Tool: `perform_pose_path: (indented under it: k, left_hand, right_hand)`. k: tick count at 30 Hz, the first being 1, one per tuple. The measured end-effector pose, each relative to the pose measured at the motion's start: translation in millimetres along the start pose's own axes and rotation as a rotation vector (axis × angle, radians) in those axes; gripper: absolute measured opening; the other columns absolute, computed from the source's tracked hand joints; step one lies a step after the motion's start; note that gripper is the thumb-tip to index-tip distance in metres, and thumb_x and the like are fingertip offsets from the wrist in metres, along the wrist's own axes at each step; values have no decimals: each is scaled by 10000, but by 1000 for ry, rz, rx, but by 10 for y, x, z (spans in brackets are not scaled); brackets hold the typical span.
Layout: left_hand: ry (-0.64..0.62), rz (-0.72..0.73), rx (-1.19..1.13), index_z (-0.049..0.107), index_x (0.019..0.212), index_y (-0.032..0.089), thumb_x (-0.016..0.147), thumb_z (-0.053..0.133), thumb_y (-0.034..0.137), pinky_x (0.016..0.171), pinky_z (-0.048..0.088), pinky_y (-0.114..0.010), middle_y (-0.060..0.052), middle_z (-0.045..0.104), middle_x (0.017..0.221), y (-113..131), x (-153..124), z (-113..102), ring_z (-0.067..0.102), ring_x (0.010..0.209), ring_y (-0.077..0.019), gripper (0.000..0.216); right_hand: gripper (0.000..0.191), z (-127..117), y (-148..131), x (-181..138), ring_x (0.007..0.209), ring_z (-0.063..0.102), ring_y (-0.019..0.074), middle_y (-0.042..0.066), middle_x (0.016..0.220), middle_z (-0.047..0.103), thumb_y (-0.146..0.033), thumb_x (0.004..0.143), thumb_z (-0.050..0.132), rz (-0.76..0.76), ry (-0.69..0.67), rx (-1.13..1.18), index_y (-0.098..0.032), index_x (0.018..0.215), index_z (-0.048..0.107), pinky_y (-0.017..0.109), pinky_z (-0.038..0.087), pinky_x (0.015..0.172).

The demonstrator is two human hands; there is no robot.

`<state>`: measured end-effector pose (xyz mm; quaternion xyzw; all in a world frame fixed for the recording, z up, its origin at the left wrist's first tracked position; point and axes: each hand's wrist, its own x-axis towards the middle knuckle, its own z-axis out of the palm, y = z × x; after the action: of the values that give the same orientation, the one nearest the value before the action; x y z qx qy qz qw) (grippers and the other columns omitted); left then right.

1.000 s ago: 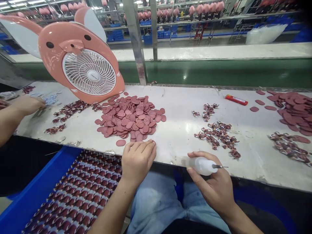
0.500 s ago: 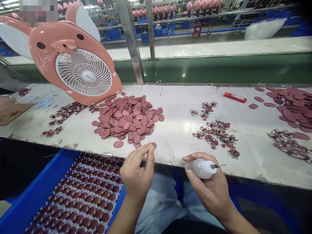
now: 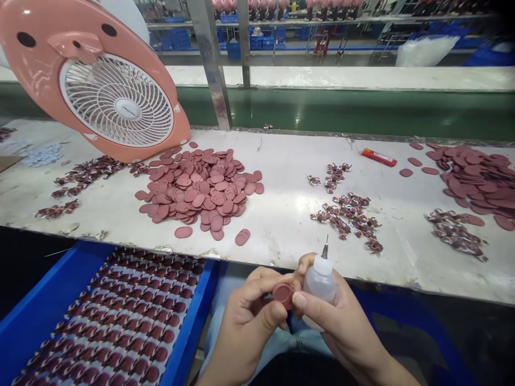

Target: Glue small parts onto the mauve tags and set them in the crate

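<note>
My left hand point(image 3: 257, 316) pinches a reddish-brown oval disc point(image 3: 282, 292) with a round recess, held in front of the table edge. Closed around a translucent needle-tip glue bottle point(image 3: 321, 284), my right hand point(image 3: 341, 316) keeps the needle pointing up. Its thumb and fingertips also touch the right side of the disc. Beyond my hands lies a heap of similar oval discs point(image 3: 201, 187), with a few loose ones point(image 3: 242, 237) near the edge. Small brown figure-like pieces point(image 3: 354, 212) are scattered on the table to the right.
A pink animal-shaped fan point(image 3: 120, 102) stands at the left back. Below the table, a blue tray point(image 3: 48, 300) holds rows of brown pieces. A red box-cutter-like item point(image 3: 379, 157) and another disc heap point(image 3: 478, 177) lie to the right. A metal post point(image 3: 213, 64) rises behind.
My left hand has come back from beside the heap to meet my right hand, the disc now plainly visible. The bottle has turned from pointing right to upright. The view has shifted.
</note>
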<state>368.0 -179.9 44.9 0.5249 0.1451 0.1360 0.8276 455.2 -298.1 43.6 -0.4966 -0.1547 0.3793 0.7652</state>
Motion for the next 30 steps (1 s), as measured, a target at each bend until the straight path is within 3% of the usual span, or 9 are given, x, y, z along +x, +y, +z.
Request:
perform_pose_path:
  k: [3,7,10,12,15,18,22,26,30]
  left_hand:
    - [-40,-24,-165,772,887,254,816,729,344,568,498,-185,3,573,853,-89,-22,-24,582,612,-68,122]
    - [60,-120,-308,746,773,224,810,735,344,446,450,-141,-3,606,811,-167,-75,11,584,585,-72,126]
    - [219,-173,-251,749,714,199,761,788,309,461,446,-132,-11,636,752,-186,-111,98,621,633,-94,126]
    - [244,-201,-219,750,687,192,729,815,296,469,452,-138,-16,648,730,-191,-127,145,629,649,-107,131]
    - [138,-249,-252,764,737,215,732,811,313,450,452,-146,-9,635,746,-199,-137,138,597,639,-104,109]
    - [-75,-279,-280,783,889,244,712,822,368,467,446,-149,-1,580,808,-214,-130,53,561,646,-89,219]
    - [-240,-318,-339,787,932,256,671,843,410,487,405,-149,12,521,801,-241,-119,-12,571,666,-85,309]
    - [-94,-365,-520,777,870,233,593,880,425,447,365,-117,6,597,803,-286,-154,-8,543,616,-52,352]
    - [35,-408,-602,766,880,244,559,887,449,400,377,-102,-27,716,888,-333,-197,-63,644,689,-97,399]
  right_hand:
    - [376,-28,-1,-70,569,559,78,-56,748,561,-477,840,718,87,32,44,-250,1003,467,211,511,543]
    - [448,-153,-69,-226,532,542,104,-33,736,565,-628,878,588,205,93,19,-253,1080,446,204,481,428]
    - [540,-208,-104,-331,554,522,91,-31,763,580,-584,779,735,227,142,-77,-257,1096,444,168,438,430]
    - [551,-201,-105,-358,607,538,78,-36,819,599,-464,728,827,205,157,-127,-263,1068,443,169,453,516]
    - [457,-183,-81,-335,566,508,41,-56,793,596,-374,797,795,227,87,-100,-262,1035,421,135,390,501]
    - [475,-198,-26,-287,472,424,21,-71,695,576,-400,800,783,273,-5,-60,-251,1035,398,108,293,416]
    - [525,-228,43,-266,442,431,43,-54,662,573,-436,784,778,283,-81,-40,-242,1070,382,108,297,367]
    - [577,-340,-35,-336,617,546,128,-17,812,564,-599,839,638,271,-88,-74,-291,1218,331,191,446,464]
    - [446,-570,-182,-474,837,591,154,21,1050,587,-476,879,638,141,44,-601,-346,1256,439,225,517,706]
